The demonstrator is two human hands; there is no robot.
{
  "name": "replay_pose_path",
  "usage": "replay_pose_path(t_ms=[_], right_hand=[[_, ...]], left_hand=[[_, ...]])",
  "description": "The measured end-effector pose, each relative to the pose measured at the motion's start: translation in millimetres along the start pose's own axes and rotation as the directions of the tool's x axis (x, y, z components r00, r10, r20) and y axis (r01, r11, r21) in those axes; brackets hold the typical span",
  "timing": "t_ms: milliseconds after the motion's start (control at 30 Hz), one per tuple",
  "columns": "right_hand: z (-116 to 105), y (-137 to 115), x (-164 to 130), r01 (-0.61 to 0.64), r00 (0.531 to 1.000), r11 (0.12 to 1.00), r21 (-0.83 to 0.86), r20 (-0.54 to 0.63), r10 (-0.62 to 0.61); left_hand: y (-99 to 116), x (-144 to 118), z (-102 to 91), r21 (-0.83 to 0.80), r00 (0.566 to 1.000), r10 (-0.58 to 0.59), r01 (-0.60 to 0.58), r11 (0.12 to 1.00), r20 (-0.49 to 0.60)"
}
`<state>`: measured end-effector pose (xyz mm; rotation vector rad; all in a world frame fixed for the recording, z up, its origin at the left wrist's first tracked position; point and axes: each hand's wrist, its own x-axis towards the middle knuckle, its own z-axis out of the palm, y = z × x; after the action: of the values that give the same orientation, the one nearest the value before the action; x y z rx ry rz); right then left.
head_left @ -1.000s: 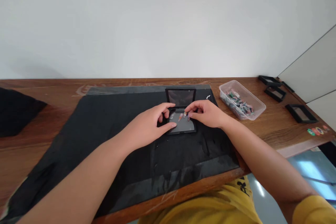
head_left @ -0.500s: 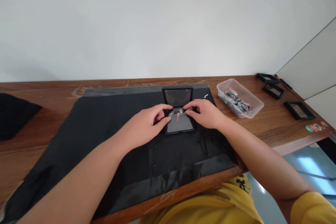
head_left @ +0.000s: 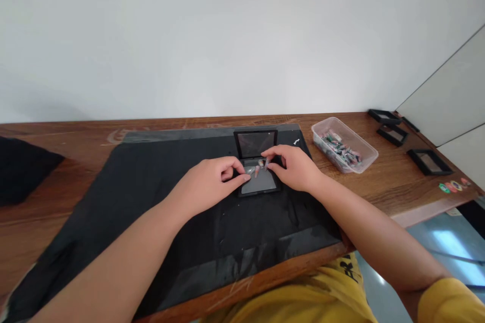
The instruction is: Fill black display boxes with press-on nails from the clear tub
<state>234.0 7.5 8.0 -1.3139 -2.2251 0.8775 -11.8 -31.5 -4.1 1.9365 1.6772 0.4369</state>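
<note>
Plain white wall rises behind a wooden counter, most of which is covered by a black mat. At the far middle of the mat lies an open black hinged case, its lid standing up at the back and its grey inner pad facing up. On that pad, near the hinge, sit a few small coloured pieces; they are too small to tell what they are.

Both hands meet over the case. The left hand rests at the case's left edge, fingers curled, thumb and forefinger pinched together at one of the small pieces. The right hand comes in from the case's right side, fingers bent and fingertips closed on another piece just beside the hinge.

Right of the case, off the mat, stands a clear plastic tub holding a heap of similar coloured pieces. Farther right of the case lie three closed black cases near a white panel. Left of the case, at the counter's edge, is a dark cloth.
</note>
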Motion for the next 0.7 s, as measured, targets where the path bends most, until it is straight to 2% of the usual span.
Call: replay_pose_path(t_ms=[133, 367, 600, 700], right_hand=[[2.6, -4.7, -4.8, 0.034, 0.999, 0.998, -0.056, 0.004, -0.034], [1.7, -3.3, -6.6, 0.073, 0.997, 0.997, -0.041, -0.012, -0.073], [1.6, -3.6, -6.5, 0.032, 0.999, 0.999, -0.005, -0.024, -0.032], [2.9, -3.3, -6.8, 0.022, 1.0, 1.0, -0.002, -0.013, -0.022]], left_hand=[[3.1, -0.6, -1.2, -0.012, 1.0, 0.007, -0.007, 1.0, 0.007], [7.9, -3.1, -0.7, -0.054, 0.998, 0.037, -0.034, 0.998, 0.047], [9.7, -4.1, 3.2, -0.019, 0.997, 0.042, -0.043, 0.999, -0.058], [10.3, -3.5, 8.3, -0.014, 0.992, 0.09, -0.091, 0.996, -0.088]])
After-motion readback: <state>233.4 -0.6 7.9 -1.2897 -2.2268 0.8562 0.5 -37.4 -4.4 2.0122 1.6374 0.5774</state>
